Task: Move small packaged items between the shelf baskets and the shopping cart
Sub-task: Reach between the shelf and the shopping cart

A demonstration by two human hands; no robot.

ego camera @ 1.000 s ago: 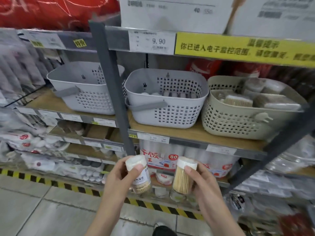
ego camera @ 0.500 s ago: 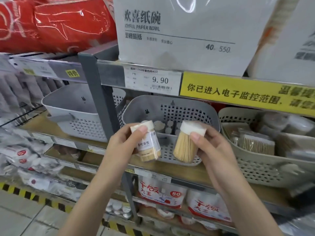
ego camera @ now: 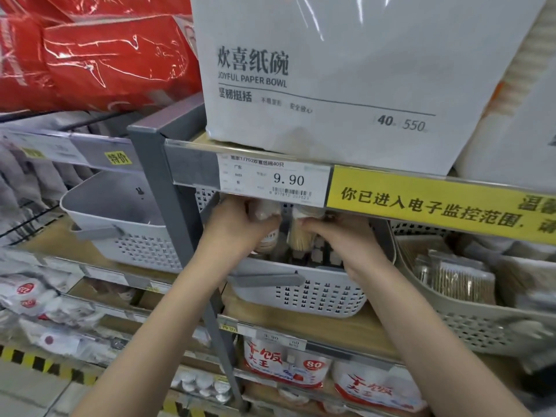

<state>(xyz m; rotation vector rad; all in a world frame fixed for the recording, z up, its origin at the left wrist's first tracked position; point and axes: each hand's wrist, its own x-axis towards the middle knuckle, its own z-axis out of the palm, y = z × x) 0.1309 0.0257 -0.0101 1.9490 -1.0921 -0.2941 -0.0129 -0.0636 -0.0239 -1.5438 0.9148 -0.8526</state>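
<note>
Grey perforated plastic formed the middle basket (ego camera: pixel 301 293) on the wooden shelf (ego camera: pixel 316 329), standing between a second grey basket (ego camera: pixel 120 227) to its left and a beige basket (ego camera: pixel 469 320) of wrapped packs to its right. A white price tag (ego camera: pixel 275 180) on the shelf edge above read 9.90 and hid the tops of both jars. Both forearms reached up and forward into the middle basket, with the hands side by side and just apart over its inside. The left hand (ego camera: pixel 231 228) curled round a labelled toothpick jar (ego camera: pixel 266 233) with a pale cap, holding it roughly upright above the basket floor. The right hand (ego camera: pixel 346 236), palm down, gripped a clear toothpick jar (ego camera: pixel 301 236) packed with pale wooden sticks, also within the basket's walls.
</note>
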